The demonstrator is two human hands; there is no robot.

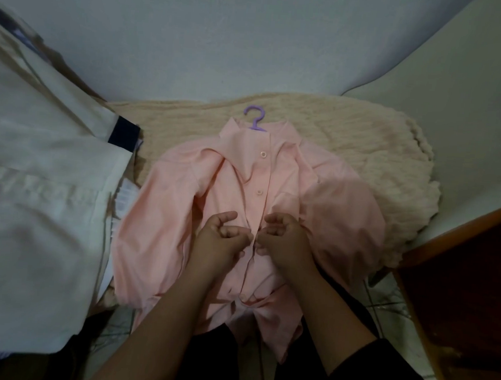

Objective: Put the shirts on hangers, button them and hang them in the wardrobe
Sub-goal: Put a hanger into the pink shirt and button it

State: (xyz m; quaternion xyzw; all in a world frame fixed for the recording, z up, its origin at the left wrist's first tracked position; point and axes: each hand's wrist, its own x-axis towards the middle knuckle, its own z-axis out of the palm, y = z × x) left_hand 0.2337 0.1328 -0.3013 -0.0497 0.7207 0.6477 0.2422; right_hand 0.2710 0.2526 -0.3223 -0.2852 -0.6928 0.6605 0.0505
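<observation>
Both your hands are pinching the button placket of the pale pink cotton shirt, left hand and right hand curled, shirt lying on the beige knitted blanket, purple plastic hanger inside.

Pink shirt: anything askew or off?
Slightly. The pink shirt lies rumpled on the beige blanket, sleeves bunched at both sides, hem twisted near the bottom. The purple hanger hook pokes out left of the collar's centre. Both hands, left and right, pinch the placket mid-buttoning.
</observation>
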